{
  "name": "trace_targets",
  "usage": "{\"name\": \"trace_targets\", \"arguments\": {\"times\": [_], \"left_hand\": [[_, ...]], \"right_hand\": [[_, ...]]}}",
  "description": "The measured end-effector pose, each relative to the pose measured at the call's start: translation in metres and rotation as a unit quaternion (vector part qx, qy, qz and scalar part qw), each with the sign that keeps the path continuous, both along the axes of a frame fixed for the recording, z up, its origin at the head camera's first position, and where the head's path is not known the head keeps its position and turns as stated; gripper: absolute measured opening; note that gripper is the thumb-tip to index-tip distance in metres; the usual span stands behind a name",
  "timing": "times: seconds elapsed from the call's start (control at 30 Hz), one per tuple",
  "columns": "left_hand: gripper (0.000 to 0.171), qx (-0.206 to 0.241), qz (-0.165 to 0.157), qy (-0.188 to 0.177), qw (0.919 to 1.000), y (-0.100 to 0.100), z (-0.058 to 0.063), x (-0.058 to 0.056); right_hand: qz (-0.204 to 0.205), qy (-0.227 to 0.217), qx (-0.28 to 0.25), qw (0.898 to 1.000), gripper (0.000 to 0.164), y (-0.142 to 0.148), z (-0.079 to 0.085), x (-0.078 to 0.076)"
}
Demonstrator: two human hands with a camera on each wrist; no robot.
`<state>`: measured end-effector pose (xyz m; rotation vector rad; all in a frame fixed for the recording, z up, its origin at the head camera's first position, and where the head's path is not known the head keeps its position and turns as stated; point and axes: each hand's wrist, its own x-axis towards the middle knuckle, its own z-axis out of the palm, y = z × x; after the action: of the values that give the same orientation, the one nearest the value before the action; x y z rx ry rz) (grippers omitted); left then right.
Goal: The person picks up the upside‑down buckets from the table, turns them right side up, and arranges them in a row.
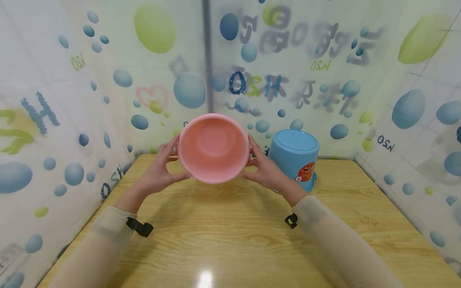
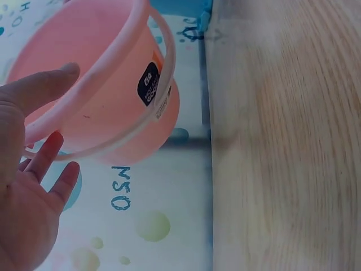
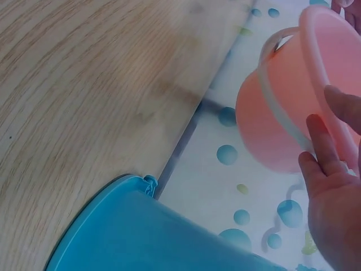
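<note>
A pink bucket (image 1: 214,148) is held above the table, tilted so that its open mouth faces me. My left hand (image 1: 158,172) grips its left rim, thumb over the edge and fingers outside. On the opposite side my right hand (image 1: 266,170) holds the rim in the same way. The pale handle (image 2: 167,56) hangs against the bucket's outer wall, beside a dark label (image 2: 149,82) in the left wrist view. Nothing shows inside the bucket.
A blue bucket (image 1: 291,160) with a red sticker stands upside down on the wooden table (image 1: 230,244), just beyond my right forearm. Curtain-like walls (image 1: 187,48) with bubble prints enclose the table's back and sides.
</note>
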<state>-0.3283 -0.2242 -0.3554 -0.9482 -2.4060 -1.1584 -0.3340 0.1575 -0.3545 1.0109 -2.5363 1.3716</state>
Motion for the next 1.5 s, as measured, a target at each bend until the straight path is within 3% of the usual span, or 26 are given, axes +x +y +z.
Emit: {"name": "trace_targets", "arguments": {"times": [0.43,0.57,0.83,0.93,1.0,1.1,1.2,1.33,1.5], "left_hand": [[0.125,-0.053,0.005,0.071,0.996,-0.002,0.006,0.001],[0.127,-0.055,0.002,0.071,0.996,-0.005,0.009,0.001],[0.125,-0.05,-0.01,0.008,0.9987,-0.009,0.014,0.001],[0.121,-0.023,-0.038,-0.04,0.9982,-0.009,0.016,0.0],[0.117,0.003,-0.057,-0.086,0.9946,-0.009,0.016,-0.002],[0.11,0.045,-0.085,-0.16,0.9825,-0.009,0.016,-0.005],[0.107,0.068,-0.096,-0.205,0.9716,-0.008,0.015,-0.008],[0.106,0.078,-0.098,-0.223,0.9667,-0.007,0.011,-0.013],[0.101,0.058,-0.069,-0.217,0.9719,-0.008,0.003,-0.019]], "right_hand": [[-0.028,0.035,0.007,0.999,0.118,0.006,0.0,0.004],[-0.023,0.032,0.011,0.999,0.115,0.01,0.001,0.003],[-0.026,-0.013,0.016,0.999,0.103,0.018,0.0,-0.002],[-0.012,-0.049,-0.009,0.999,0.099,0.019,0.0,-0.003],[0.005,-0.076,-0.033,0.997,0.095,0.02,-0.001,-0.004],[0.034,-0.115,-0.07,0.99,0.09,0.02,-0.001,-0.004],[0.043,-0.137,-0.087,0.986,0.086,0.02,-0.002,-0.004],[0.034,-0.15,-0.095,0.984,0.084,0.018,-0.001,-0.004],[0.015,-0.151,-0.092,0.984,0.082,0.016,0.0,-0.004]]}}
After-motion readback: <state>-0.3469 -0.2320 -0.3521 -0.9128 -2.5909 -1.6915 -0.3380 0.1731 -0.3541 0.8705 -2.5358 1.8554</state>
